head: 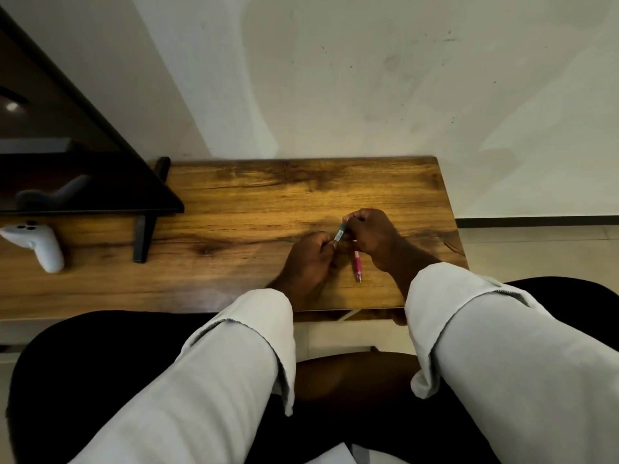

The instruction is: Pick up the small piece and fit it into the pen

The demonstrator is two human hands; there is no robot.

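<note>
Stretching across the middle of the frame, the brown wood-grain surface [234, 202] carries everything in play, with a black monitor on a black stand [83, 169] filling the upper left and a white game controller [37, 242] lying at the left edge below it. Right of centre, both hands meet over the surface, close enough that their fingers touch. Between them runs a slim teal pen with a white label [339, 234], its long axis tilted from lower left to upper right. The left hand [306, 259] curls around the lower end; the right hand [370, 237] pinches the upper end, so each hand clamps one end of the same pen. Neither is nearer: both are already on it. How the pen's ends are seated under the fingers is hard to make out, perhaps a cap under the right fingertips. Just below the right hand, a pink pen with a clear tip [357, 264] lies on the surface, pointing toward the bottom of the frame, untouched.
</note>
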